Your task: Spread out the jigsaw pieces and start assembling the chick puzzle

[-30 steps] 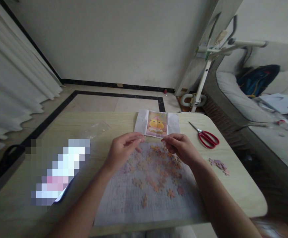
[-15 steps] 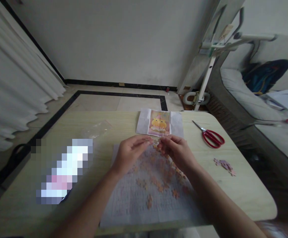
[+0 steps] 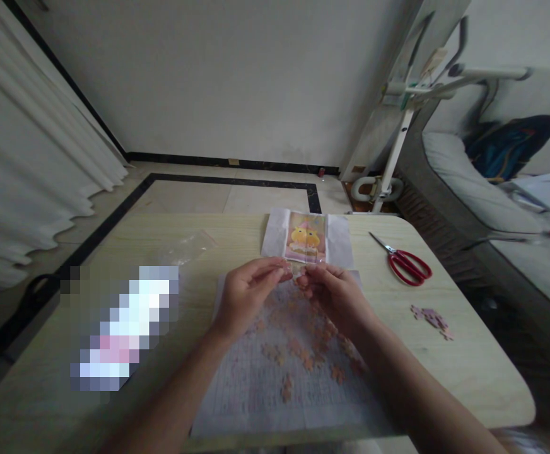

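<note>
Above a sheet of printed paper [image 3: 256, 403], my left hand [image 3: 251, 287] is closed in a pinch on a small pinkish puzzle piece [image 3: 288, 270]. My right hand [image 3: 336, 290] faces it, thumb and fingertips also pinched round a puzzle piece [image 3: 304, 277], mostly covered by the fingers. The fingertips of both hands are close together; whether the two pieces touch I cannot tell. Loose puzzle pieces [image 3: 308, 353] in pink and orange lie scattered on the paper below. Just beyond the hands lies a creased sheet with a picture [image 3: 304, 234] of a yellow cartoon figure.
Red-handled scissors [image 3: 407, 267] lie on the table [image 3: 483, 378] at right, with a small cluster of puzzle pieces [image 3: 431, 318] nearer me. A clear plastic bag [image 3: 187, 247] is at left, beyond a pixelated bright object [image 3: 128, 328]. A sofa [image 3: 455, 157] stands at far right.
The view has shifted very slightly. Both hands stay nearly in place with fingers still pinched, the right wrist turned a little.
</note>
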A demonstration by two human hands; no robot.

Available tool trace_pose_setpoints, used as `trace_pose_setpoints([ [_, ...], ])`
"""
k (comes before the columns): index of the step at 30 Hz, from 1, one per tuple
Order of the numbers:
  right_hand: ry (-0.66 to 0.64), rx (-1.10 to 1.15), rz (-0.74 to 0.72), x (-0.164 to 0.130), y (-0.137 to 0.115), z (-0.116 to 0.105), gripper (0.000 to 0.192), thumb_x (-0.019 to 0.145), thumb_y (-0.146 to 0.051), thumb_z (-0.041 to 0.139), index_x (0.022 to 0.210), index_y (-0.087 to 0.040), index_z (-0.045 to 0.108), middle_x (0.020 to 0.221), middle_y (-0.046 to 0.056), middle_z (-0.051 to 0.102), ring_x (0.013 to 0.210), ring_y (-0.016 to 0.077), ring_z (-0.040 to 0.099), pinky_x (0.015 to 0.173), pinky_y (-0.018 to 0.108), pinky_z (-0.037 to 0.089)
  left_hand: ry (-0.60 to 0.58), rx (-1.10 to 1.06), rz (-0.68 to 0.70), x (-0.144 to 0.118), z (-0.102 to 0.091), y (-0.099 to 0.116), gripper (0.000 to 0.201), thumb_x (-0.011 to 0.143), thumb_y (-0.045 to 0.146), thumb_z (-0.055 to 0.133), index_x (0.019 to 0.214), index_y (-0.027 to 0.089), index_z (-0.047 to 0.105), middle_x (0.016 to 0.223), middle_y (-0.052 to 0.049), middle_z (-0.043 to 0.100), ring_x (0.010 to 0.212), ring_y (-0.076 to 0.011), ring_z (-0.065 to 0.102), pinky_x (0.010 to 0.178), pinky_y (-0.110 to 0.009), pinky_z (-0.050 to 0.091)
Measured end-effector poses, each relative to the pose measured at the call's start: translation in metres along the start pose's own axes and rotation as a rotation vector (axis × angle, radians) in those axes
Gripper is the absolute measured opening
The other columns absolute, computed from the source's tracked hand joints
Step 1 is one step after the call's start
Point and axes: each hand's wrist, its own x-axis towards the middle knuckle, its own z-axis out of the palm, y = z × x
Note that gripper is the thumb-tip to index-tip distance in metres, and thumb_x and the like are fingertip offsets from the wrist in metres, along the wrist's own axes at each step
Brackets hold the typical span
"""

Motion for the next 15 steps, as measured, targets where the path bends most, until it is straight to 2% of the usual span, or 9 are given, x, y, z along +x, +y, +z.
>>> trace_pose_setpoints([
  [5, -0.082, 0.060, 0.043, -0.0008, -0.0022, 0.0011, 0.022, 0.070, -0.036, 0.078, 0.077, -0.016, 0.072, 0.074, 0.004, 0.073, 0.054, 0.0089, 0.062, 0.040, 0.015, 0.042, 0.015, 0.049, 0.031, 0.0007, -0.0018, 0.0040, 0.013, 0.082, 0.017, 0.068, 0.091, 0.010, 0.072, 0.088, -0.007, 0.076, 0.082, -0.0157, 0.072, 0.079, -0.021, 0.059],
  [15, -0.108, 0.096, 0.042, 0.0000, -0.0028, -0.0011, 0.020, 0.069, -0.033, 0.080, 0.074, -0.015, 0.071, 0.071, 0.003, 0.073, 0.054, 0.0077, 0.063, 0.044, 0.013, 0.046, -0.005, 0.074, 0.014, 0.0020, -0.0031, 0.0023, 0.017, 0.082, 0.020, 0.067, 0.096, 0.011, 0.071, 0.091, -0.008, 0.076, 0.080, -0.0173, 0.073, 0.078, -0.024, 0.060],
])
